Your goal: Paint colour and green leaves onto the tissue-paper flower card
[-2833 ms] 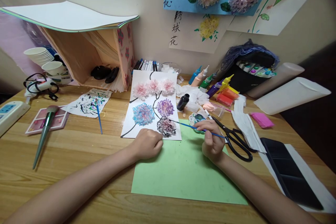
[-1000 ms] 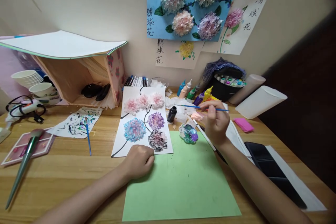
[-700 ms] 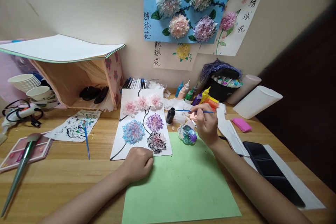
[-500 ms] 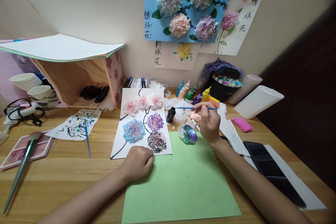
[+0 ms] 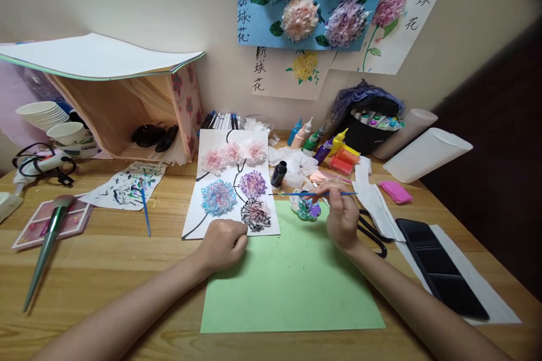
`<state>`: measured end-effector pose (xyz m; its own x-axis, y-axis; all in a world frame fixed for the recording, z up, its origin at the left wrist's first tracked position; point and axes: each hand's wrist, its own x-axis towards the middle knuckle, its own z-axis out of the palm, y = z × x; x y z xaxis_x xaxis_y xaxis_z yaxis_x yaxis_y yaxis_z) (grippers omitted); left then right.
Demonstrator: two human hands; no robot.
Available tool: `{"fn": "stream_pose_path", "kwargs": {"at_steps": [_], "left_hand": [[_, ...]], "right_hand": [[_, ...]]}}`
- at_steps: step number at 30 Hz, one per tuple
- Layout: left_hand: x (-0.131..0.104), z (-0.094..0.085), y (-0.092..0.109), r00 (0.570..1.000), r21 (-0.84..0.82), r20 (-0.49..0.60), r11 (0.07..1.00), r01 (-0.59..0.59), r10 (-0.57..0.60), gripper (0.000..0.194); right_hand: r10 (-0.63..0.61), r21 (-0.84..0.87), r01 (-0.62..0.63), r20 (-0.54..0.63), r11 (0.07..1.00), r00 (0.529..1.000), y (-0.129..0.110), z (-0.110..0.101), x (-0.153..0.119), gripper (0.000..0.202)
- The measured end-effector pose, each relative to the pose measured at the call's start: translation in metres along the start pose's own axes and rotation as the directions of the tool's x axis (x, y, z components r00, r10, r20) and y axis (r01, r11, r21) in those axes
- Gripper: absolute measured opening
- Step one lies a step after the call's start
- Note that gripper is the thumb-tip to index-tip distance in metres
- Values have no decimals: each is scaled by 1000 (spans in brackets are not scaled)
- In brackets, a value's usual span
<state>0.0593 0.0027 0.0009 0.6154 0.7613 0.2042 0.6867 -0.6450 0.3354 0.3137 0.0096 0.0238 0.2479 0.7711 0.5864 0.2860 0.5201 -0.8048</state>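
Note:
My right hand [image 5: 342,214] is closed around a thin blue paintbrush [image 5: 315,194], held level with its tip pointing left. The tip hovers near the right edge of a white sheet [image 5: 197,211] with pink, blue, purple and black-edged paper flowers and black painted branches. My left hand [image 5: 224,245] rests as a loose fist at the sheet's lower edge, just below the black-edged flower [image 5: 256,214]. An open black bottle [image 5: 278,174] stands right of the sheet. Below the brush lies a flower-shaped palette [image 5: 307,210] with green and purple paint, partly hidden by my right hand.
A green sheet [image 5: 292,299] lies in front. Paint bottles [image 5: 324,149], tissues [image 5: 296,163] and black-handled scissors [image 5: 375,234] are to the right, near a black case [image 5: 440,265]. Leftward are a second brush [image 5: 146,214], a paint-smeared paper [image 5: 125,186] and a large makeup brush [image 5: 48,248].
My right hand has drawn the brush from the black bottle's mouth down and left towards the flower sheet. My left hand stays at the sheet's edge. The camera view has tilted down slightly.

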Motion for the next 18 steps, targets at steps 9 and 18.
{"fn": "stream_pose_path", "kwargs": {"at_steps": [9, 18], "left_hand": [[1, 0, 0, 1000, -20, 29, 1000, 0, 1, 22], [1, -1, 1, 998, -18, 63, 1000, -3, 4, 22]], "right_hand": [[-26, -84, 31, 62, 996, 998, 8, 5, -23, 29], [-25, -106, 30, 47, 994, 999, 10, 6, -21, 30]]}}
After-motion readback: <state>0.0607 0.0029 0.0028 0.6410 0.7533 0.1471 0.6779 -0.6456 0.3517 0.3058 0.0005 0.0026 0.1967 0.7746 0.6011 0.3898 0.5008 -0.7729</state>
